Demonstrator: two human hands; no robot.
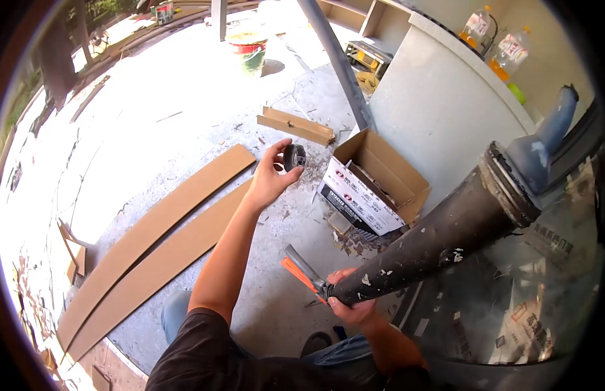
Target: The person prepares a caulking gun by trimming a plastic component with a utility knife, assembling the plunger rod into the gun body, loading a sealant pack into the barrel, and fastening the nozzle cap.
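My left hand [271, 174] is raised over the floor. Its thumb and fingers pinch a small round dark cap [294, 158], seen partly edge-on. Lower right, my right hand [354, 301] wraps around the near end of a caulking gun [419, 254] with a long, scuffed black barrel. A grey lever and an orange handle [298, 274] stick out to the left of that hand. The barrel slants up to the right, and its far end has a worn, smeared rim. A blue-grey, bag-like piece [543, 143] shows at that end, with a dark twisted tip.
An open cardboard box [380, 189] stands on the floor beyond the barrel. Long brown boards [165, 202] lie at left, and a shorter channel piece [296, 125] lies farther off. A bucket [248, 55], a grey post [338, 65] and a white counter [439, 78] with bottles [511, 52] stand behind.
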